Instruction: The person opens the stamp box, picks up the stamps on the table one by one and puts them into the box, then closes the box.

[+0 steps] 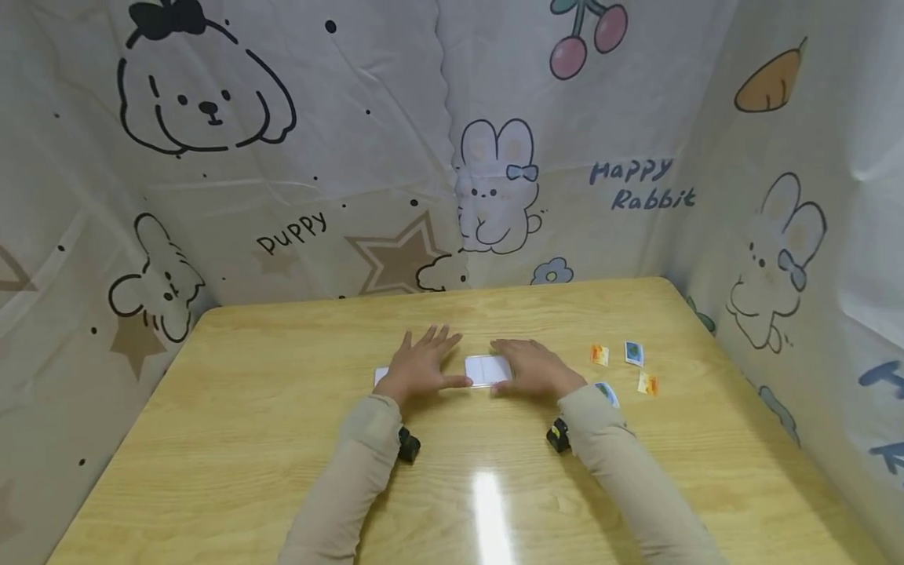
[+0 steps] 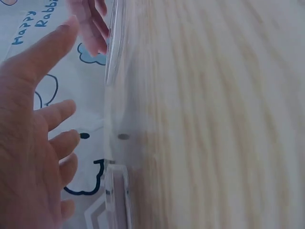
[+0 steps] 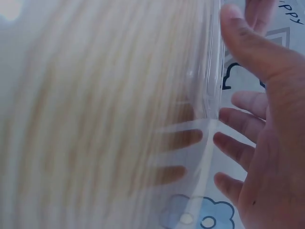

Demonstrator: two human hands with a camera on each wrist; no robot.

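Observation:
A clear flat plastic case [image 1: 483,371], pale inside, lies on the table between the two hands. My right hand [image 1: 540,370] spans its right end, thumb by the near edge and fingers along the far side. In the right wrist view, that thumb overlaps the rim of the clear case [image 3: 212,62] and the fingers are fairly straight. To the case's left, my left hand [image 1: 420,367] has its fingers spread, thumb tip close to the case's left edge. A second pale flat case [image 1: 380,374] is partly hidden behind the left hand; its clear edge [image 2: 117,195] also shows in the left wrist view.
Right of the right hand lie small picture pieces: an orange one [image 1: 599,355], a blue one [image 1: 634,353] and another orange one [image 1: 647,383]. A blue piece [image 1: 607,394] is partly covered by the right sleeve. Patterned cloth [image 1: 395,141] encloses the wooden table [image 1: 247,439].

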